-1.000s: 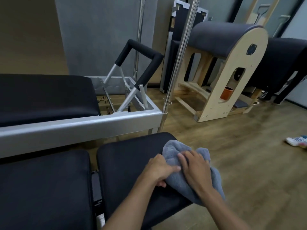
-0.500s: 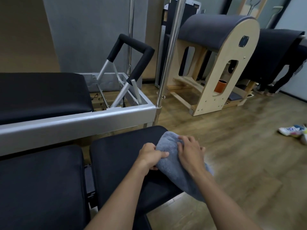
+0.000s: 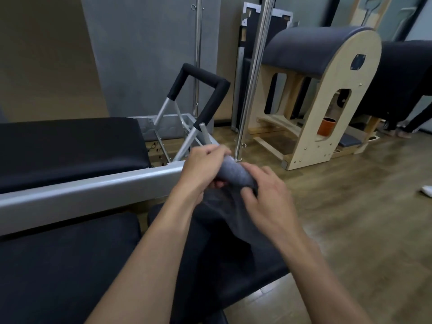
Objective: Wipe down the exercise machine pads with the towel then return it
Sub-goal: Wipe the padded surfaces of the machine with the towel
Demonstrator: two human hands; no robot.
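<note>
I hold a grey towel (image 3: 235,175) up in the air with both hands, above a black pad (image 3: 233,260) at the lower middle. My left hand (image 3: 203,167) grips the towel's upper left end. My right hand (image 3: 266,195) pinches its right side, and the rest of the cloth hangs down between my arms. A second black pad (image 3: 58,265) lies at lower left. A long black pad (image 3: 70,146) sits on the machine behind a silver frame rail (image 3: 93,190).
A padded black footbar (image 3: 205,90) rises from the frame past my hands. A chrome pole (image 3: 253,73) stands at the frame's corner. A wooden barrel with a dark top (image 3: 327,90) stands on the wood floor to the right, with dark equipment (image 3: 406,78) behind it.
Both hands have lifted the towel off the near pad and raised it to the height of the frame rail. The cloth now hangs down instead of lying bunched on the pad.
</note>
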